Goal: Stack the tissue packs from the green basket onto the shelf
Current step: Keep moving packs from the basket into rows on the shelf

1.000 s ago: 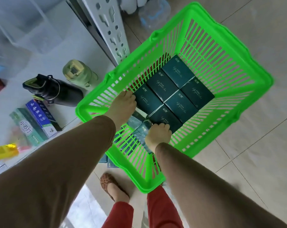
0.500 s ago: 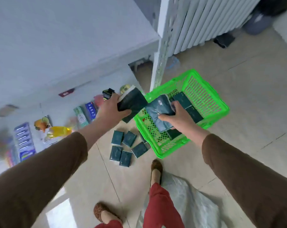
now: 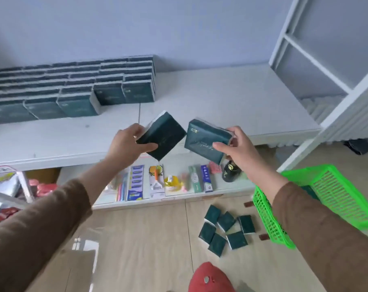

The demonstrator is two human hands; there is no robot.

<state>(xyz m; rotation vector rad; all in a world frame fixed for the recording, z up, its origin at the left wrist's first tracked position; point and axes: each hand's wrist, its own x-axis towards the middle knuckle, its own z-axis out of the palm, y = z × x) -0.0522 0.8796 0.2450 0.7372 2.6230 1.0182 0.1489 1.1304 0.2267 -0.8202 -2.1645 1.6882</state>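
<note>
Left hand (image 3: 128, 145) grips one tissue pack (image 3: 161, 139), right hand (image 3: 240, 147) grips another tissue pack (image 3: 206, 141), both held above the shelf (image 3: 221, 102).

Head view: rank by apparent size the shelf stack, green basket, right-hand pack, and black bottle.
1. Shelf stack
2. Green basket, partly behind the sleeve
3. Right-hand pack, enlarged by nearness
4. Black bottle, partly hidden

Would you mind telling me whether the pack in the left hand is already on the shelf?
Not yet. The left hand grips its tissue pack tilted in the air, in front of the shelf, apart from the stacked packs.
</note>
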